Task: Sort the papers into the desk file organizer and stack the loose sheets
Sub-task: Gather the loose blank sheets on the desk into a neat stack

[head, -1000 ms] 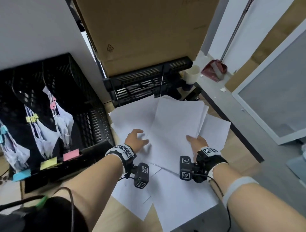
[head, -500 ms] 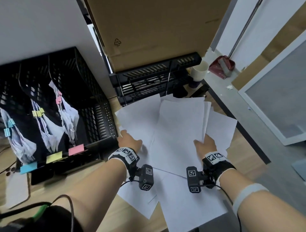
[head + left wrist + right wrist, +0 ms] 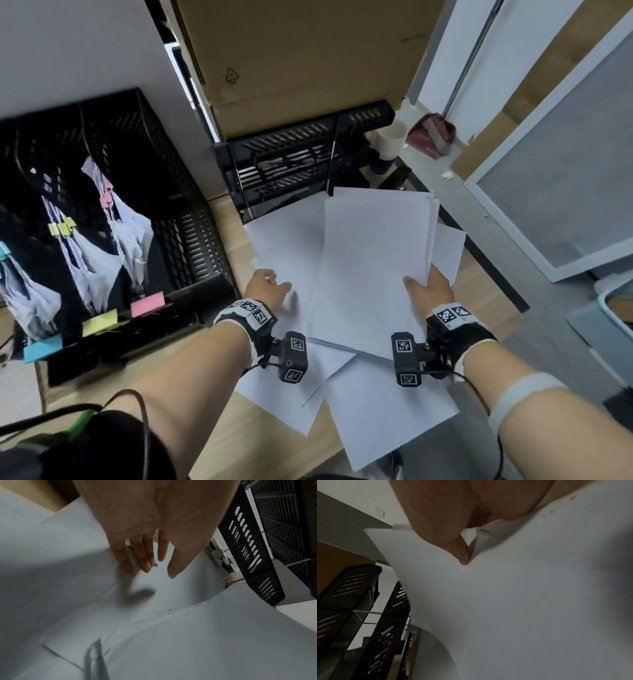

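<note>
Loose white sheets (image 3: 284,246) lie fanned over the wooden desk. My right hand (image 3: 426,291) grips a bundle of sheets (image 3: 370,260) at its right edge. In the right wrist view its thumb (image 3: 462,555) presses on top of that bundle of sheets (image 3: 522,588) and the fingers are hidden beneath. To the left, my left hand (image 3: 269,287) is open, and its straight fingertips (image 3: 145,566) touch the lower sheets (image 3: 171,595). The black desk file organizer (image 3: 178,219) stands at the left and holds clipped paper bundles (image 3: 92,263).
Pink, yellow and blue sticky notes (image 3: 147,303) mark the organizer's front. A black stacked letter tray (image 3: 301,161) stands behind the sheets under a cardboard box (image 3: 308,61), with a white cup (image 3: 390,140) beside it. The desk's right edge (image 3: 479,260) drops to the floor.
My right hand slid right to the edge of the top sheets and took hold of them, and they now lie straighter. My left hand drew back slightly to the left.
</note>
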